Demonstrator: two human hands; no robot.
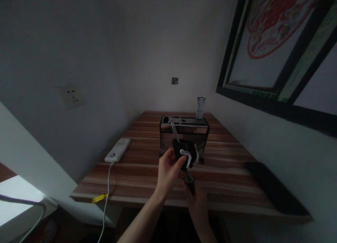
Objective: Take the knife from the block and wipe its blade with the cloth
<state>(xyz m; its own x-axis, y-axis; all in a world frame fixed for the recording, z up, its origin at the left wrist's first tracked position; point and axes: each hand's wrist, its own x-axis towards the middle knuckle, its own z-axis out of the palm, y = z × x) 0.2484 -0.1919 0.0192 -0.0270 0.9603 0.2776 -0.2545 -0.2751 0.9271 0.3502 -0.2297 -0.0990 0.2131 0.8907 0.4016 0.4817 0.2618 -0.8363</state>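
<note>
My left hand (pixel 170 169) pinches a flat black piece (pixel 193 152) between thumb and fingers; a curved white strip lies across its face. Below it, my right hand (pixel 196 201) is closed around the dark handle of a tool (pixel 189 183). The tool's thin shaft runs up to the black piece. A slim silver rod (pixel 174 131) sticks out above that piece, in line with the handle; whether they are one object is hidden. Behind the hands stands a black-framed box (pixel 184 121) with a slotted grey top and see-through sides.
On the wood-grain table (pixel 142 165) lies a white power strip or power bank (pixel 118 150) with a white cable (pixel 107 186) over the front edge. Near it is a yellow tag (pixel 99 198). A silvery packet (pixel 200 107) stands behind the box; a black slab (pixel 276 188) lies right.
</note>
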